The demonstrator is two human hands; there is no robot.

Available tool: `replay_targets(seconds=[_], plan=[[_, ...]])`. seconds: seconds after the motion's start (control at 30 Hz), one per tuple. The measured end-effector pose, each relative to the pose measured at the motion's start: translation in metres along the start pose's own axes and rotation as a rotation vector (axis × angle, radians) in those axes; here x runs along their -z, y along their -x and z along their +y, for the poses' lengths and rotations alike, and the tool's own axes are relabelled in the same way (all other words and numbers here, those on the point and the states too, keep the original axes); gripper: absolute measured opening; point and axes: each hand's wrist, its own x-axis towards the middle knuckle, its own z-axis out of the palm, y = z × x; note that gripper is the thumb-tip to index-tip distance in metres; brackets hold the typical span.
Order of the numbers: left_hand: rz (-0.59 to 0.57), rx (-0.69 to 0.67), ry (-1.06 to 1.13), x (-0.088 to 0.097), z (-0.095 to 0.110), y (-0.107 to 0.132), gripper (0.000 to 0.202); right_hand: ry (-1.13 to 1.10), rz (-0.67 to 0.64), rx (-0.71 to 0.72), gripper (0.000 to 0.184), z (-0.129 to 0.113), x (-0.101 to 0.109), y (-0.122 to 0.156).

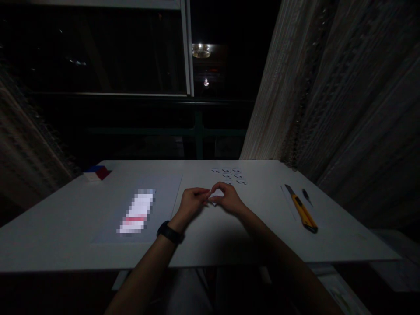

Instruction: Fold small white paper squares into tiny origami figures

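Note:
Over the middle of the white table (262,175), my left hand (193,203) and my right hand (229,199) meet at the fingertips. Both are closed in a pinch on a small white piece (214,202) that looks like paper; the fingers partly cover it. A dark watch (170,232) is on my left wrist. Just beyond my right hand lie several small white slips (226,171) with dark marks, set out in rows.
A yellow utility knife (304,212) lies at the right, beside a small dark pointed tool (307,196). On the left, a bright blurred-out panel (138,210) rests on a pale sheet (167,192). A blue, red and white cube (96,173) stands at the far left.

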Motion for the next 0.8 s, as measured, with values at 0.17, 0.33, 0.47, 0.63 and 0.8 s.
replay_targets(seconds=[0.17, 0.33, 0.47, 0.63, 0.8], plan=[[-0.021, -0.022, 0.009, -0.0004, -0.0021, -0.0002, 0.029, 0.023, 0.01, 0.024, 0.015, 0.0019, 0.0001, 0.0001], [0.001, -0.03, -0.006, -0.0003, 0.0004, 0.0004, 0.028, 0.026, -0.011, 0.007, 0.018, 0.0014, -0.0004, 0.0005], [-0.007, 0.005, 0.016, 0.0007, 0.0013, 0.0009, 0.028, 0.044, -0.007, 0.002, 0.019, 0.0019, -0.0009, 0.0003], [-0.043, 0.047, 0.157, 0.0032, -0.0005, 0.0007, 0.036, 0.003, 0.059, -0.058, 0.021, 0.005, -0.0015, -0.0009], [-0.061, 0.066, 0.159, 0.004, 0.0006, 0.0008, 0.036, -0.022, 0.065, -0.087, 0.022, 0.0043, -0.002, -0.0015]])
